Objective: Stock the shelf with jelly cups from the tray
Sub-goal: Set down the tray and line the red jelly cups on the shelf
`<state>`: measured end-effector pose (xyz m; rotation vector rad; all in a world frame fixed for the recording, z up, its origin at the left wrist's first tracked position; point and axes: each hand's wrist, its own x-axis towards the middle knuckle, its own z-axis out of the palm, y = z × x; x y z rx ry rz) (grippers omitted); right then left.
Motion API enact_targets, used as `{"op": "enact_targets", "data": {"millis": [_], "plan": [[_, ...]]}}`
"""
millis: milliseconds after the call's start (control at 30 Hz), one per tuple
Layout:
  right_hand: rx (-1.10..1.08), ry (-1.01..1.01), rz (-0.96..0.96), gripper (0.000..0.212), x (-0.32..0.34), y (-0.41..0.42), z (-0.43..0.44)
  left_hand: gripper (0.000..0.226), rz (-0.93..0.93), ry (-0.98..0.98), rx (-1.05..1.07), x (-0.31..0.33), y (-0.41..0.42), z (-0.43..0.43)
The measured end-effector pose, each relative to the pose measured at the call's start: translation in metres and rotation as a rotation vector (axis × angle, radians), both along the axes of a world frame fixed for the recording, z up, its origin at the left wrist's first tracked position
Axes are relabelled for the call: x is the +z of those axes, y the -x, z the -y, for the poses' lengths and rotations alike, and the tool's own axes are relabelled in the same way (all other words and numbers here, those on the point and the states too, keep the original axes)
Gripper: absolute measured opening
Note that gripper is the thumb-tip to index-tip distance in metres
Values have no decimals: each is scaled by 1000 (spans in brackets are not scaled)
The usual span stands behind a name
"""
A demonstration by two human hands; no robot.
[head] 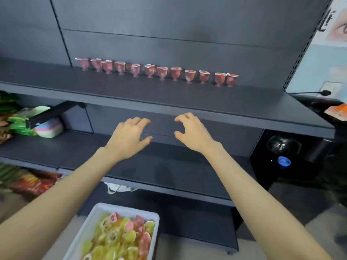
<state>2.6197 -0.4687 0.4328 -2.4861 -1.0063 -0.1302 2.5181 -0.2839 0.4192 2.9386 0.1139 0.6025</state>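
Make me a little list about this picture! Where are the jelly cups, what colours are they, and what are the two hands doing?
on the shelf: red jelly cups standing in a row near the back of the upper shelf
tray: white tray at the bottom, holding mixed jelly cups in green, yellow and pink
left hand: empty, fingers loosely curled, in front of the shelf edge
right hand: empty too, beside the left one
touching cups: neither hand

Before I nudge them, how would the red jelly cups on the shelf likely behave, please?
The red jelly cups probably tip easily: each stands on a narrow foot under a wider top. Being small, they're likely light.
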Motion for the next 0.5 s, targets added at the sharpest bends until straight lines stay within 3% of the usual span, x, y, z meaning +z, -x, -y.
{"op": "enact_targets", "data": {"millis": [333,500], "plan": [[69,144,-209,46,-121,68,-80,53,-227,90,124,-100,74,-81],[21,223,-359,46,-202,85,-132,51,-433,184,152,-167,84,-138]]}}
